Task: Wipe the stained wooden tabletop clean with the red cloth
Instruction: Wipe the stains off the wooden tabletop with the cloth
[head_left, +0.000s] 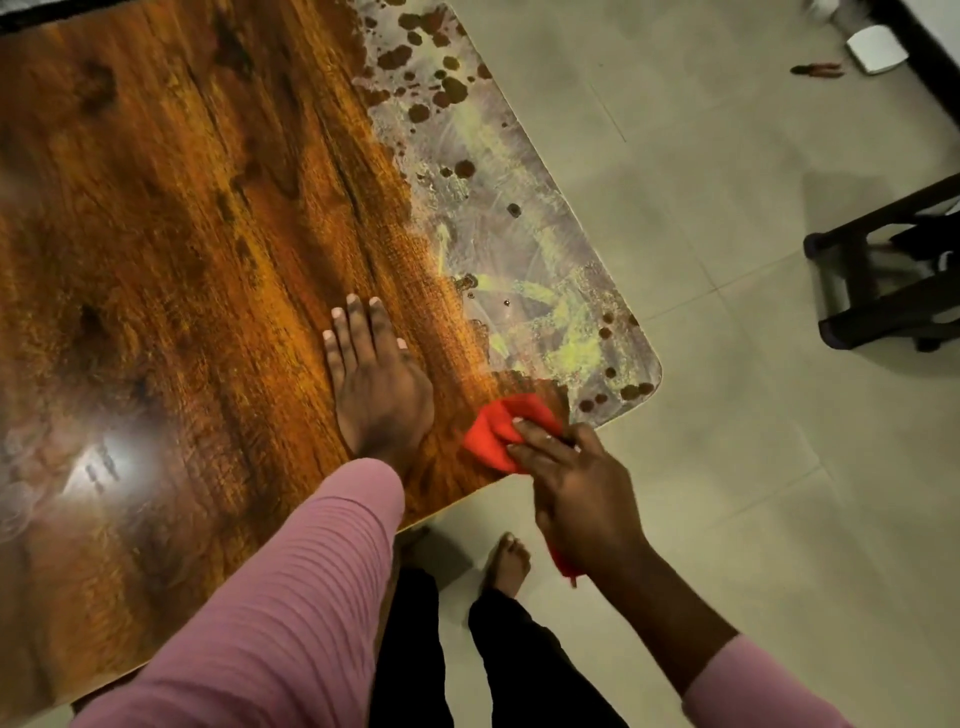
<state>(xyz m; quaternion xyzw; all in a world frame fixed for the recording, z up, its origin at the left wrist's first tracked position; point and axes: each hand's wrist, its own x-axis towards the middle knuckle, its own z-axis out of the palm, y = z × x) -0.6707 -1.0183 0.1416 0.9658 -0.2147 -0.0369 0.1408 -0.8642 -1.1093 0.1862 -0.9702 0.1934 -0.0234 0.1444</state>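
The wooden tabletop fills the left and middle of the head view. Its right strip carries a greyish, yellow-green smeared stain with dark brown spots, running from the far edge to the near right corner. My right hand is shut on the red cloth and presses it on the table at the near edge, just left of the stained corner; part of the cloth hangs below my palm. My left hand lies flat on bare wood, fingers apart, left of the cloth.
A tiled floor surrounds the table on the right. A dark stool or chair frame stands at the right. A white object and a small item lie on the floor at the far right. My bare foot stands below the table's near edge.
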